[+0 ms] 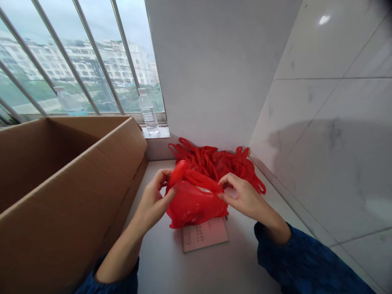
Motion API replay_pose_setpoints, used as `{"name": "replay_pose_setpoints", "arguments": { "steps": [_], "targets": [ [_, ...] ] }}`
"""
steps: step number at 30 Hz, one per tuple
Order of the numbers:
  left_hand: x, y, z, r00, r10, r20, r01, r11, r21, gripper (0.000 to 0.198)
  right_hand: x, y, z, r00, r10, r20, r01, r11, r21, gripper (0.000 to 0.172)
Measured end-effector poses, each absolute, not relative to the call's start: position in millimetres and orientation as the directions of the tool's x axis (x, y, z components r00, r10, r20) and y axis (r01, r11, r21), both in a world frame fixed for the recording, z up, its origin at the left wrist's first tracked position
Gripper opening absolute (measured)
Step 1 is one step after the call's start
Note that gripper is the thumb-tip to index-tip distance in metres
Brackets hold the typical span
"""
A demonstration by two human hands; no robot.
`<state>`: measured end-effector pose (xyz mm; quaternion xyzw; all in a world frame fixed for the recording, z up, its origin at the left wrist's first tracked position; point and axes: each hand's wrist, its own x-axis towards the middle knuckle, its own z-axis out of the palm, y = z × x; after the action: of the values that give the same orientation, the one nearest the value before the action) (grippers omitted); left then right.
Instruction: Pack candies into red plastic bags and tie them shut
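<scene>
A red plastic bag (191, 204) hangs between both hands just above the white counter. My left hand (154, 200) pinches its left handle and edge with thumb and fingers closed. On the other side my right hand (245, 196) pinches the bag's right handle. Under the bag lies a pale pink card or booklet (205, 236) with printed lines, partly covered by it. Behind the hands, a heap of more red plastic bags (220, 161) rests against the wall.
A large open cardboard box (76, 175) fills the left side, its wall close to my left arm. A clear water bottle (149, 112) stands on the window sill, another bottle (69, 102) further left. Tiled wall (330, 134) borders the counter (190, 269) on the right.
</scene>
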<state>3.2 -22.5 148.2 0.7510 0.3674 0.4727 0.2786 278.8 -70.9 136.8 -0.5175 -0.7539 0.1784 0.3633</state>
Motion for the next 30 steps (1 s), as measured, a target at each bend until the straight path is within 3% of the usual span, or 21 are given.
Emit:
{"name": "replay_pose_setpoints", "arguments": {
  "steps": [3, 5, 10, 13, 16, 20, 22, 24, 26, 29, 30],
  "targets": [
    [7.9, -37.4, 159.0, 0.357, 0.820, 0.448, 0.272, -0.550, 0.789, 0.022, 265.3, -77.0, 140.4, -0.187, 0.928, 0.321, 0.580, 0.368, -0.727, 0.047],
    [8.0, -48.5, 167.6, 0.395, 0.793, 0.465, 0.298, -0.589, 0.751, 0.014, 256.0, -80.2, 141.8, -0.172, 0.928, 0.329, 0.592, 0.365, -0.719, 0.054],
    [-1.9, -71.1, 185.1, 0.384, 0.672, 0.633, 0.472, -0.733, 0.491, 0.020, 253.6, -83.1, 141.4, -0.026, 0.875, 0.484, 0.689, 0.367, -0.625, 0.013],
    [-7.0, -81.8, 190.6, 0.325, 0.638, 0.698, 0.579, -0.718, 0.387, 0.024, 261.9, -90.3, 145.8, 0.151, 0.777, 0.611, 0.740, 0.321, -0.592, 0.022],
    [-8.2, -91.7, 193.3, 0.314, 0.701, 0.640, 0.612, -0.665, 0.428, 0.028, 259.9, -107.7, 155.4, 0.193, 0.595, 0.780, 0.770, 0.401, -0.496, 0.034],
    [-5.8, -101.6, 193.4, 0.259, 0.776, 0.575, 0.587, -0.600, 0.544, 0.035, 236.2, -131.9, 163.3, -0.057, 0.400, 0.915, 0.648, 0.712, -0.271, 0.035],
    [-4.6, -104.1, 192.7, 0.230, 0.796, 0.560, 0.570, -0.576, 0.586, 0.035, 223.5, -134.4, 161.1, -0.240, 0.466, 0.852, 0.563, 0.781, -0.269, 0.022],
    [-4.4, -104.8, 192.0, 0.238, 0.805, 0.543, 0.566, -0.570, 0.596, 0.034, 215.9, -129.0, 155.5, -0.371, 0.664, 0.649, 0.614, 0.700, -0.365, 0.014],
    [-5.2, -104.1, 191.4, 0.287, 0.795, 0.535, 0.570, -0.590, 0.571, 0.032, 214.7, -119.5, 148.8, -0.400, 0.854, 0.334, 0.740, 0.516, -0.433, 0.023],
    [-7.1, -102.2, 190.7, 0.387, 0.762, 0.519, 0.563, -0.642, 0.521, 0.031, 221.1, -107.4, 140.7, -0.400, 0.917, 0.001, 0.819, 0.358, -0.447, 0.014],
    [-7.6, -101.7, 190.5, 0.418, 0.752, 0.509, 0.559, -0.655, 0.509, 0.031, 224.1, -105.1, 138.7, -0.398, 0.917, -0.037, 0.827, 0.341, -0.447, 0.032]
  ]
}}
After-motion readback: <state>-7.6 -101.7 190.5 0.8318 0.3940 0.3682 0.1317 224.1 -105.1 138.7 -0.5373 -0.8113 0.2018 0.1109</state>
